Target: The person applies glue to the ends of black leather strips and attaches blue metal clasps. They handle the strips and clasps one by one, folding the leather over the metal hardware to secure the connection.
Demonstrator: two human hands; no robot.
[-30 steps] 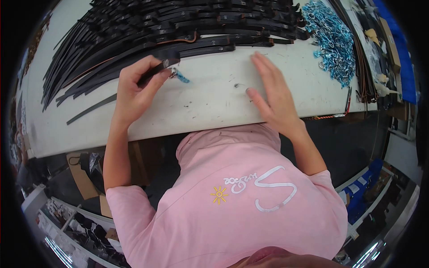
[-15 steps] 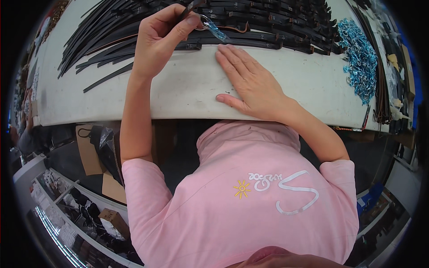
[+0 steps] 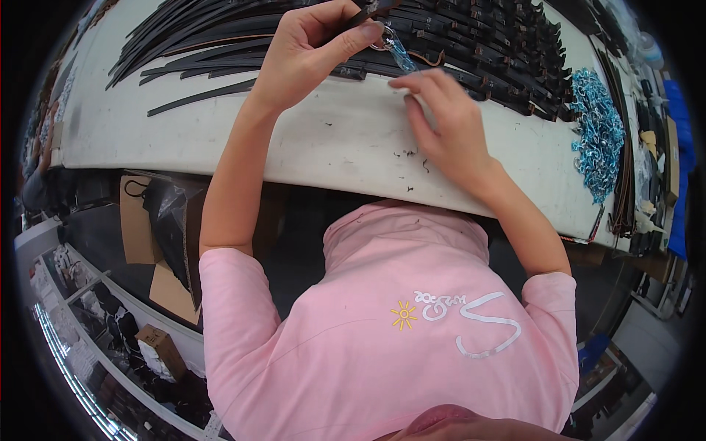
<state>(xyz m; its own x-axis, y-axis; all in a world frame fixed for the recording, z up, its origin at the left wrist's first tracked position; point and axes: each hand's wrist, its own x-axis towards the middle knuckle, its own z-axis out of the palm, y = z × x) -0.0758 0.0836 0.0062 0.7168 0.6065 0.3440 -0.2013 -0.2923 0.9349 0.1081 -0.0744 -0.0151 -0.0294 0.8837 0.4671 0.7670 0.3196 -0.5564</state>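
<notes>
My left hand (image 3: 305, 62) is closed around a dark strap (image 3: 380, 9) above the far part of the table. From that strap hangs a metal ring with a clasp in blue film (image 3: 399, 53). Just below the clasp is my right hand (image 3: 454, 121), slightly blurred, its index finger reaching out and its thumb apart. I see nothing between those fingers. Behind both hands lie many dark straps (image 3: 500, 66) with brown-edged ends, packed in rows. One loose strap (image 3: 198, 97) lies left of my left forearm.
A heap of blue-wrapped metal clasps (image 3: 597, 136) is on the right of the white table (image 3: 147, 140), with long brown cords (image 3: 624, 158) beside it. Dark scraps (image 3: 410, 154) dot the tabletop. Below on the left are a cardboard box (image 3: 140, 220) and shelves (image 3: 95, 316).
My left hand has shifted right with the strap and its blue-wrapped clasp. My right hand has lifted off the tabletop, its fingers now bent instead of flat, and dark scraps show beneath it.
</notes>
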